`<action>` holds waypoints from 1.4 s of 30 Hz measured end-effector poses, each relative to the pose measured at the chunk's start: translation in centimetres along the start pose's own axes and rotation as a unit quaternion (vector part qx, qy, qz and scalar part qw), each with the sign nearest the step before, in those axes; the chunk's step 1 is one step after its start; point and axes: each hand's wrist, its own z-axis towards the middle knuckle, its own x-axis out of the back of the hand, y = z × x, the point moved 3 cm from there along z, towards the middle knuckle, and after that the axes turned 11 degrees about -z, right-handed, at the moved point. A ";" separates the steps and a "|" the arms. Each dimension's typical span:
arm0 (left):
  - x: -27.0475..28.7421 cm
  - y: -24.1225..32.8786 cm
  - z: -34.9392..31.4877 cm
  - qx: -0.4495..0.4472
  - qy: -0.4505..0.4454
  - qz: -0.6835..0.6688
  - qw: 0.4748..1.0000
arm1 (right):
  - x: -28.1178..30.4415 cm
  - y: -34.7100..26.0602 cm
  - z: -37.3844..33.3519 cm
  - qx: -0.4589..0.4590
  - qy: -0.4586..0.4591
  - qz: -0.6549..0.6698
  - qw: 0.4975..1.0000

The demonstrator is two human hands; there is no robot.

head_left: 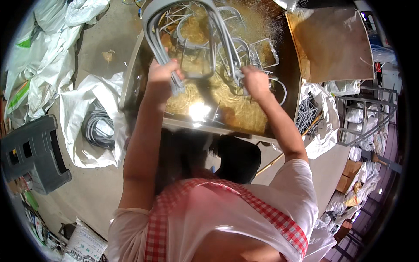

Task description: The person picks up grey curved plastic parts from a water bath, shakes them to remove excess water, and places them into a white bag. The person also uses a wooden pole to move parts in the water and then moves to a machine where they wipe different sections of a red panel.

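Note:
Above a large metal tank (pixel 218 127) of yellowish water I hold a stacked bundle of grey U-shaped hoops (pixel 153 32), its bend at the far side. My left hand (pixel 166 72) is wrapped round the lower left ends of the bundle. The right hand (pixel 255 81) is closed round the ends of its right leg. Beyond and beneath the bundle, several grey frame-like pieces (pixel 266 48) lie in the water, partly covered. Ripples and a bright glare show on the surface near the tank's front edge.
To the left stands a white sack (pixel 74 126) with grey hoops (pixel 99 126) inside, near a grey plastic stool (pixel 37 150). Right of the tank, another white sack (pixel 325 126) holds thin grey rods (pixel 307 114). A brownish board (pixel 334 46) rises at the tank's far right.

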 end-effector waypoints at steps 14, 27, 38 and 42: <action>-0.3 4.2 -0.5 -0.043 -0.017 -0.145 0.988 | -13.6 -9.9 -1.8 -0.066 -0.245 0.476 0.842; 0.1 4.6 0.4 -0.193 0.042 0.162 0.967 | -20.4 -30.7 6.6 0.449 -0.072 -0.104 0.885; -3.1 -0.8 -1.7 -0.294 -0.050 0.823 0.483 | -9.7 3.6 -8.2 0.046 0.039 0.254 0.965; 0.6 -4.1 -0.3 -0.243 -0.152 0.868 0.406 | -7.9 16.1 -16.9 -0.260 0.217 0.223 0.914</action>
